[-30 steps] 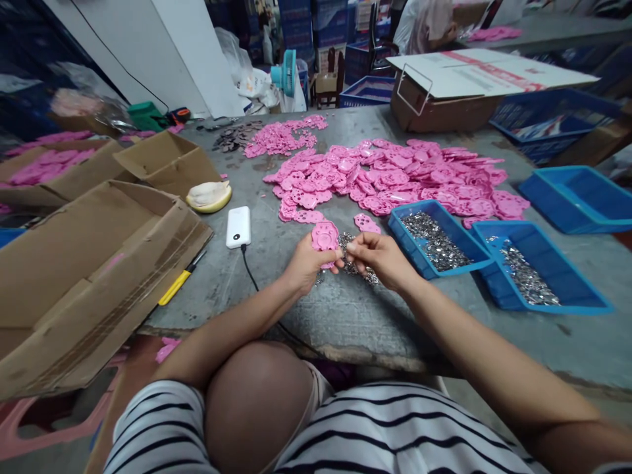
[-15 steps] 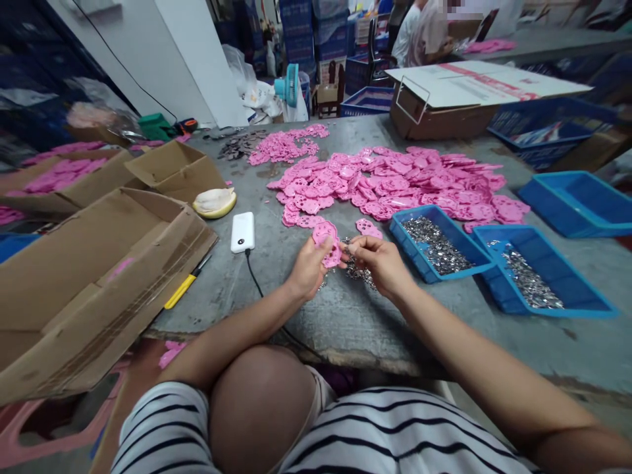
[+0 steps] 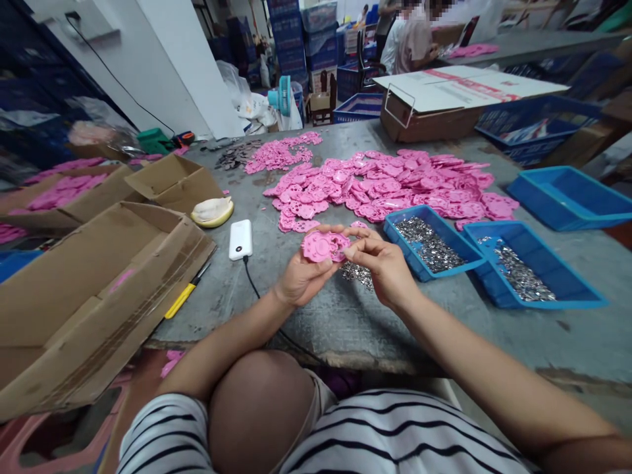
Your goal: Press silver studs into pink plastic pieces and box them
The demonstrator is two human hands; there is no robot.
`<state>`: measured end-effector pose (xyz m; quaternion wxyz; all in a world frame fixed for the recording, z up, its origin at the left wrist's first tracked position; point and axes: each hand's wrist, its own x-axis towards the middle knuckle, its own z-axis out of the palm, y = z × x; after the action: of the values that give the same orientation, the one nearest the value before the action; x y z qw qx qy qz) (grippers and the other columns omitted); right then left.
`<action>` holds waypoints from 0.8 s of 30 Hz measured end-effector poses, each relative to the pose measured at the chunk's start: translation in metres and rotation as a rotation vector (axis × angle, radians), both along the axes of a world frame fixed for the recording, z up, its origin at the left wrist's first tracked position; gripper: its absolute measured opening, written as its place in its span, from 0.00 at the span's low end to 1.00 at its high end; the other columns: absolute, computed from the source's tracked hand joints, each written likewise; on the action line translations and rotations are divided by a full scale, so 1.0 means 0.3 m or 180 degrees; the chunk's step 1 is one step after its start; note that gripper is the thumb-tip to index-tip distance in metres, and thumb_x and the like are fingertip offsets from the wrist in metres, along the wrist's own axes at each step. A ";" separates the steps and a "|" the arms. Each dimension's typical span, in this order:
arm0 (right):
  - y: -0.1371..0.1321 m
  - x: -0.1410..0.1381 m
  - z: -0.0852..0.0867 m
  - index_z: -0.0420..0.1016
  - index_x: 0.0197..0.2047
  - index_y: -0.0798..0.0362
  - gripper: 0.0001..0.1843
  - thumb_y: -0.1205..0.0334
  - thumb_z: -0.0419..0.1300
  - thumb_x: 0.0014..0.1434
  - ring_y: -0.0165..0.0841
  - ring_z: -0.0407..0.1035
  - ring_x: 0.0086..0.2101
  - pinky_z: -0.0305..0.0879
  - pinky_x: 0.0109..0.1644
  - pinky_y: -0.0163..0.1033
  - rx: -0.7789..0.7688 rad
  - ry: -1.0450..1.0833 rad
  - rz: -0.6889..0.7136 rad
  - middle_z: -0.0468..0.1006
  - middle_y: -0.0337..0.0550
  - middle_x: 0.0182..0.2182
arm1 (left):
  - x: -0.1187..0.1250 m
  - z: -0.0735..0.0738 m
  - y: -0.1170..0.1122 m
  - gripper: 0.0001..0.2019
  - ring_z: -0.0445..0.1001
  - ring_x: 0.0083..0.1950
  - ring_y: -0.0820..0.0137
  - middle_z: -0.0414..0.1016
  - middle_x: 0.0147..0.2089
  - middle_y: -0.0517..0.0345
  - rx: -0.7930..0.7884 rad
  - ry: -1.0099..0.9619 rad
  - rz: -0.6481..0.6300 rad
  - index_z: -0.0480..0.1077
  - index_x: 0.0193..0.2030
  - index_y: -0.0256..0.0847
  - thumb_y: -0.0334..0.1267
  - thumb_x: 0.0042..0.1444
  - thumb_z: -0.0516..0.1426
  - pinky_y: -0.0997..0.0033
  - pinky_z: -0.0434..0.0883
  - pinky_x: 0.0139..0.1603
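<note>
A flat pink plastic piece with rounded edges and small holes lies face up in my left hand, whose fingers and thumb are closed around it. At the piece's right end, my right hand pinches with thumb and forefinger; whatever is between those fingertips is too small to make out. Under and beside the hands, a small heap of shiny metal parts rests on the grey table. Behind them spreads a large pile of similar pink pieces.
Two blue trays of metal parts stand at right, with another blue tray behind. A white power bank with a cable, a fruit peel, a yellow cutter and cardboard boxes are leftward. People sit in the background.
My left hand has turned the pink piece from upright to lying sideways, face up. My right hand has come in from the metal heap to the piece's right end.
</note>
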<state>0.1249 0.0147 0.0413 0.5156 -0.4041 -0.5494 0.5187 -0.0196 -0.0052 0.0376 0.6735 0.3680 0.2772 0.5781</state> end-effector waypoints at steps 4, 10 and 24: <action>-0.005 -0.006 0.005 0.72 0.18 0.51 0.12 0.56 0.67 0.45 0.42 0.64 0.51 0.56 0.58 0.50 -0.0004 0.0046 0.0047 0.75 0.44 0.42 | 0.003 0.005 -0.005 0.26 0.66 0.62 0.64 0.71 0.56 0.59 0.0050 -0.0117 -0.0004 0.68 0.43 0.48 0.31 0.36 0.69 0.63 0.68 0.58; -0.003 -0.009 0.007 0.73 0.19 0.52 0.11 0.56 0.66 0.46 0.42 0.64 0.52 0.55 0.58 0.49 0.0049 -0.0179 0.0081 0.74 0.45 0.43 | 0.005 0.006 -0.009 0.26 0.68 0.60 0.67 0.72 0.54 0.60 0.0136 -0.0132 -0.0024 0.69 0.43 0.48 0.31 0.35 0.70 0.67 0.67 0.58; 0.000 -0.023 -0.027 0.67 0.23 0.52 0.15 0.52 0.66 0.46 0.41 0.66 0.48 0.60 0.52 0.47 0.0277 -0.0268 -0.0062 0.72 0.48 0.45 | 0.014 -0.005 -0.012 0.25 0.66 0.62 0.65 0.72 0.54 0.57 0.0434 0.0201 0.0147 0.69 0.43 0.47 0.34 0.37 0.70 0.64 0.62 0.63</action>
<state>0.1179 0.0147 0.0331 0.5141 -0.4081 -0.5886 0.4719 -0.0153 -0.0086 0.0362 0.6243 0.4246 0.2666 0.5991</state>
